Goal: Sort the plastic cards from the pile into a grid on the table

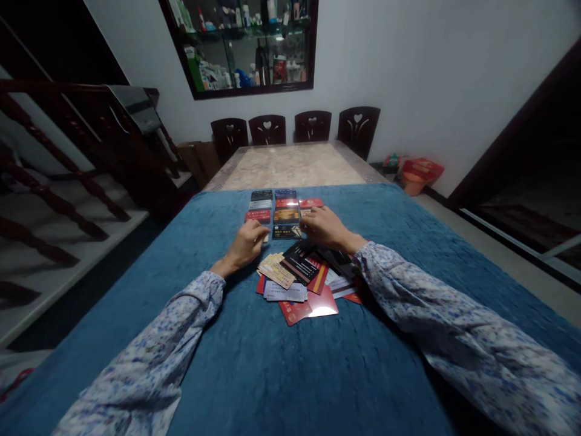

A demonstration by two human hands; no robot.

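On the blue cloth, my left hand (247,242) rests beside the lower left of the card rows, fingers bent together over a pale card (265,239) that mostly hides under them. My right hand (327,229) reaches over the right side, its fingers curled at the edge of the rows; whatever they hold is hidden. Between both hands lies a black card (285,232) with gold marks. Beyond it sit a gold-brown stack (286,216), red cards (258,216) and silver cards (260,205). Nearer me is a loose heap with black cards (300,266), yellowish cards (276,270) and a red card (313,306).
Blue cloth (227,357) covers the near part of the table, and a patterned tabletop (295,166) shows beyond it. Several dark chairs (313,126) line the far end. A wooden railing (59,151) stands left, and an orange bin (412,184) is at right.
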